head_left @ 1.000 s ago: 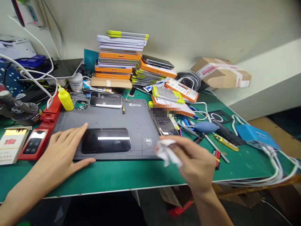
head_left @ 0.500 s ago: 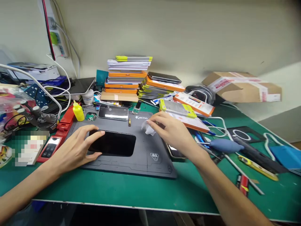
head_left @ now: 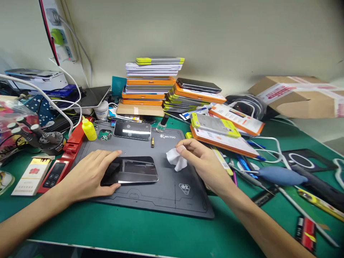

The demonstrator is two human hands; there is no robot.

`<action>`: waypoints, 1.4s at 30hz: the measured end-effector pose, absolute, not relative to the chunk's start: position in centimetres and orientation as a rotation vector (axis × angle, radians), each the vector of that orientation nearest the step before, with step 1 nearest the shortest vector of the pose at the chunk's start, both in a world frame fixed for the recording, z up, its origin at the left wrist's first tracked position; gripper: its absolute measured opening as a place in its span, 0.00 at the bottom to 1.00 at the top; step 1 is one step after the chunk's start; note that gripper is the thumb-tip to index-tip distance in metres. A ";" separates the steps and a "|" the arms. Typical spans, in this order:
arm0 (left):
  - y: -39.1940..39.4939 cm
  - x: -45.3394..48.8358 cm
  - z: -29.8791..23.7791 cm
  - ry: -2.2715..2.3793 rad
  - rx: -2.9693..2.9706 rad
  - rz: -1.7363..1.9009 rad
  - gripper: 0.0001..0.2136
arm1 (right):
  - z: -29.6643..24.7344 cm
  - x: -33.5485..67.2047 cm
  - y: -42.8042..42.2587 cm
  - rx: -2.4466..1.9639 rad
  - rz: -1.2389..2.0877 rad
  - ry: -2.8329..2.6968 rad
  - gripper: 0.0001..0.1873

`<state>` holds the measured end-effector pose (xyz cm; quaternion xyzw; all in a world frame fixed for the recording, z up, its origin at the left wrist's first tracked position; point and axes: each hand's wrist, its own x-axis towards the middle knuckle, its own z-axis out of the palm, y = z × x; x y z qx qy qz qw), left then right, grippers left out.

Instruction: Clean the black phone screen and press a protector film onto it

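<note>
Brought white tissue point(head_left: 176, 158) in over grey mat point(head_left: 161, 194) from its right edge since a second ago, pinching it between thumb and fingertips of right hand point(head_left: 208, 163), right of black phone point(head_left: 131, 170). Closed left hand point(head_left: 90, 175), then spread beside the phone, around its left end, with thumb along near edge and fingers along far edge; cannot tell about contact with mat. Working on green bench point(head_left: 134, 229), up against pale wall point(head_left: 215, 32). Beyond left fingertips, find dark-screened panel point(head_left: 133, 130), then, toward right fingers, brass-coloured piece point(head_left: 152, 142) and glass bottle point(head_left: 161, 127). Farther back, see stacked flat cases point(head_left: 150, 82). Left of left fingers, note red device point(head_left: 71, 153), yellow bottle point(head_left: 89, 130) and white carton point(head_left: 31, 179). Past right fingers, meet flat packs point(head_left: 215, 124); by right wrist, blue blower bulb point(head_left: 281, 176). Hiding phone's left end behind left fingers, part of mat's right edge behind right hand.
</note>
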<state>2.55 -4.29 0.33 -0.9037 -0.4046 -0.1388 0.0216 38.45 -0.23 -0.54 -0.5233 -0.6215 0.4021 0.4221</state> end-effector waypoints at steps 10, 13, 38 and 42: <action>-5.2 2.2 -0.6 -1.280 -2.775 -0.572 0.31 | -1.3 37.9 -1.9 -1.353 0.955 -1.368 0.19; -5.5 2.3 -0.6 -1.328 -2.786 -0.576 0.31 | -1.1 37.5 -3.1 -1.352 0.790 -1.560 0.14; -4.7 2.1 -1.4 -1.764 -2.963 -0.564 0.45 | -4.0 35.6 -5.0 -0.921 0.171 -2.665 0.39; -4.4 2.1 0.0 -1.918 -3.033 -0.608 0.39 | -4.2 35.8 -7.5 -0.948 0.159 -2.688 0.41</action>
